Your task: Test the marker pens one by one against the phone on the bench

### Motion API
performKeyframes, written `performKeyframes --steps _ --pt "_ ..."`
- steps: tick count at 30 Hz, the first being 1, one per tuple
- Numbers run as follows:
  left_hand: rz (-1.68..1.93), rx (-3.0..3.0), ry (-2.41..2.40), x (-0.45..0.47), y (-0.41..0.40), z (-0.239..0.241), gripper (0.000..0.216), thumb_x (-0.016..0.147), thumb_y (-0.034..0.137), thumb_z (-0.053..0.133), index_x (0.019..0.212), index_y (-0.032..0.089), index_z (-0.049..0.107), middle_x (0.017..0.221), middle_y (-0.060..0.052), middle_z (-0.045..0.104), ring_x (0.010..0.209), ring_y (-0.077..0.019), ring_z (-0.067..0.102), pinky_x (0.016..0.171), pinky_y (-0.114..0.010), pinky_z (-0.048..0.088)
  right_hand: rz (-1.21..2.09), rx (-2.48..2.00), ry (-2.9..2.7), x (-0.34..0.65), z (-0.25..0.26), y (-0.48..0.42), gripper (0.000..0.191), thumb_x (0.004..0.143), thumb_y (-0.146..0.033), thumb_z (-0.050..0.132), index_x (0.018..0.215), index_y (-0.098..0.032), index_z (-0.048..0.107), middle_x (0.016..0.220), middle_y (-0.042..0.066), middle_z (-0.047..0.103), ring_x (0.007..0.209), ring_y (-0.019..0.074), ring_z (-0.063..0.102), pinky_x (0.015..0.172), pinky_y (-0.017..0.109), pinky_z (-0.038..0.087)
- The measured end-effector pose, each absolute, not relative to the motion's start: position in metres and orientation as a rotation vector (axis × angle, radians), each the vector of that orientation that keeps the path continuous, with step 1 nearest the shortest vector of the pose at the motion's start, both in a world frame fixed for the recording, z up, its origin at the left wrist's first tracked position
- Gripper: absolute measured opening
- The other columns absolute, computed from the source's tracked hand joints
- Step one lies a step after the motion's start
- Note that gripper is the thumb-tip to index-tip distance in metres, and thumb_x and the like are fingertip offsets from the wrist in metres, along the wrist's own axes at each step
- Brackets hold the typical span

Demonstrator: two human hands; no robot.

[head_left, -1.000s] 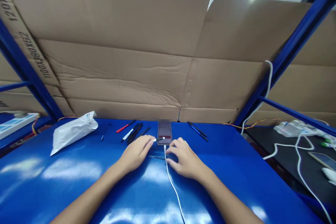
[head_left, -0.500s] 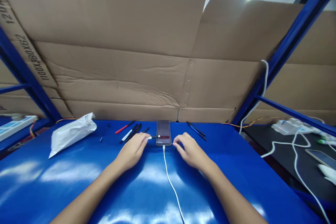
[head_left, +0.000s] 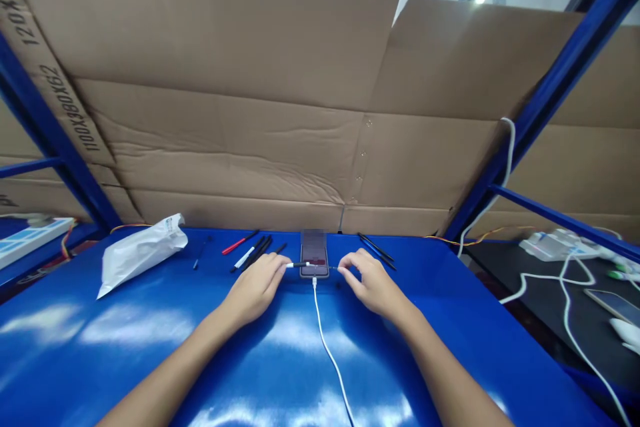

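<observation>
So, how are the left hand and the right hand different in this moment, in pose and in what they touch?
The left hand grips the slim black tool near its white tip, while the right hand only meets the thin dark wire with its fingertips. The left hand sits left of the phone, the right hand right of it. The left hand is more curled, the right hand more open. Both are palm down above the blue table, reaching toward the phone.
</observation>
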State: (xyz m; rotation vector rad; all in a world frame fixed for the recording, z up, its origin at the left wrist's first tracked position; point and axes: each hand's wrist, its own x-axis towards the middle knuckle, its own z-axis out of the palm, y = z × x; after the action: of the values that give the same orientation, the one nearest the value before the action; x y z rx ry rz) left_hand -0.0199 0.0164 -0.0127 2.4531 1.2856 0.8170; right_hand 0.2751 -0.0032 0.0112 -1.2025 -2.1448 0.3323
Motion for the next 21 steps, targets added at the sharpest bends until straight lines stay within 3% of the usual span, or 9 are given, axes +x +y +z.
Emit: performKeyframes --steps 5,14,21 --pt "0.752 2.508 1.180 -0.013 0.010 -0.009 0.033 0.110 0.035 0.038 0.120 0.022 0.067 0.117 -0.007 0.071 0.107 -0.0249 0.063 0.099 -0.037 0.048 0.414 -1.152 -2.034 0.264 0.006 -0.007 0.008 0.097 -0.023 0.061 0.097 -0.023 0.069 0.096 0.005 0.072 0.092 0.0230 0.064 0.084 0.036 0.049" --pt "0.750 2.540 1.104 -0.008 0.009 -0.016 0.033 0.110 0.034 0.041 0.127 0.025 0.067 0.123 -0.004 0.073 0.112 -0.0220 0.066 0.100 -0.034 0.051 0.514 -1.121 -2.036 0.253 0.002 -0.011 0.014 0.094 -0.020 0.068 0.107 -0.023 0.072 0.101 0.004 0.075 0.095 0.0220 0.065 0.083 0.034 0.050" --pt "0.754 2.551 1.128 -0.009 0.009 -0.015 0.031 0.110 0.033 0.043 0.126 0.027 0.068 0.123 -0.003 0.074 0.113 -0.0216 0.067 0.100 -0.034 0.052 0.392 -1.077 -2.051 0.257 0.004 -0.010 0.009 0.097 -0.023 0.065 0.091 -0.024 0.071 0.092 0.003 0.075 0.091 0.0231 0.063 0.084 0.037 0.047"
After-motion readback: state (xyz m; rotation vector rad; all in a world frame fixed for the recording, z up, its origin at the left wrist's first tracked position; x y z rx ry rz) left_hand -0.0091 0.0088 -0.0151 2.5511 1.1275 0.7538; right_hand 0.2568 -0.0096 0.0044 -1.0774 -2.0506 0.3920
